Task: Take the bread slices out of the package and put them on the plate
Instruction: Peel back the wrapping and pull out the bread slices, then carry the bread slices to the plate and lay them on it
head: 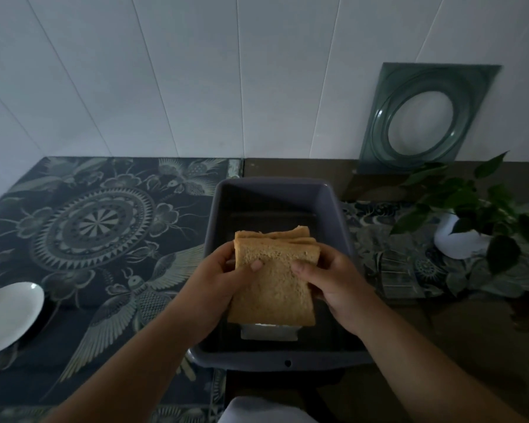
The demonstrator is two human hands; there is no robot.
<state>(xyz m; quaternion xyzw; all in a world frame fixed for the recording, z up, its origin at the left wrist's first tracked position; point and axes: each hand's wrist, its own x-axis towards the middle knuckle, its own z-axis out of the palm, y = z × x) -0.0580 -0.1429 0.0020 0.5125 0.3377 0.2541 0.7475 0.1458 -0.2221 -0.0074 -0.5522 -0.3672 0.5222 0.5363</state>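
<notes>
So the person's got a stack of bread slices (274, 279) pinched between both hands, held up over the grey plastic tub (275, 190) that sits mid-counter toward the front edge. Left hand (217, 288) wraps the stack's left side with the thumb laid across the top slice, right hand (330, 288) does the same on the right side, so both are clamped on the bread, neither is free. The stack's long axis runs roughly front to back, away from the person, a bit tilted, with the far ends of the slices fanning apart. The thing the next move hangs on: the white plate (9, 315) is way off at the left edge of the counter, on the patterned cloth (98, 227), well apart from the tub. So the bread has to travel left, and the left hand is the nearer one to the plate, probably it leads or takes slices over while the right one steadies. Stuff that's hard to read: the plate is cut off by the left border of the view, only part of it shows. How many slices are in the stack can't be counted. There's something pale and shiny (269, 331) in the tub right under the bread, maybe the package, too dark and covered to tell. Whole scene is dim, and the fingers under the stack are hidden
</notes>
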